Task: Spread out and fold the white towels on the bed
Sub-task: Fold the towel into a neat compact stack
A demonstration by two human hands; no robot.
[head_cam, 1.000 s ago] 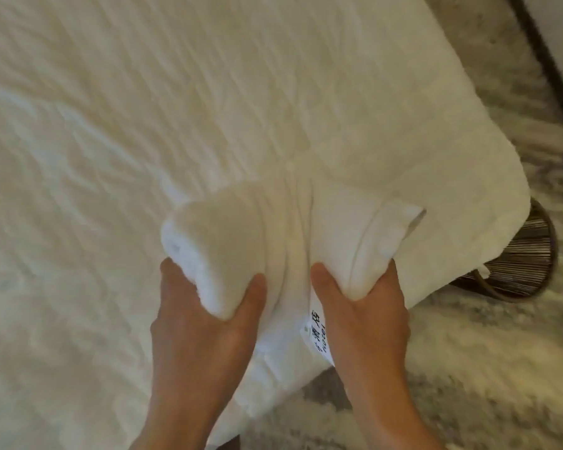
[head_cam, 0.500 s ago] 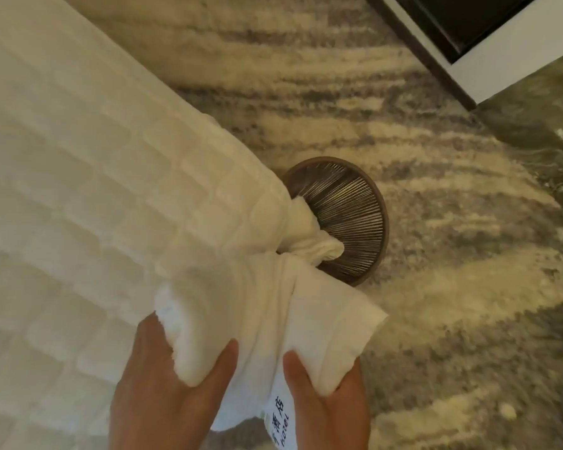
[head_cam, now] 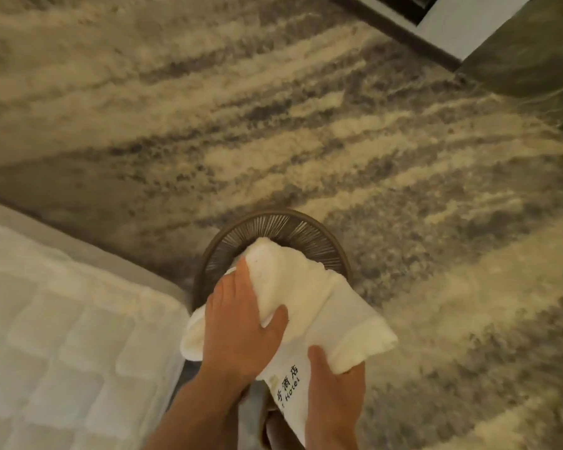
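In the head view, a round brown basket [head_cam: 301, 227] with thin ribs stands on the grey and beige carpet [head_cam: 273, 125], just beside the corner of the bed [head_cam: 62, 336]. The far end of the white towel [head_cam: 325, 306] is over the basket's opening and hides most of it; what else is inside I cannot tell. The towel is a thick folded bundle. Its long axis runs diagonally, from the far tip at the basket toward the near right. A flap with a printed hotel label [head_cam: 288, 384] hangs at the near side. The left hand [head_cam: 241, 329] grips the towel's left side, fingers curled round it and thumb on top. The right hand [head_cam: 335, 388] holds the near right corner, with the thumb pressed on the cloth.
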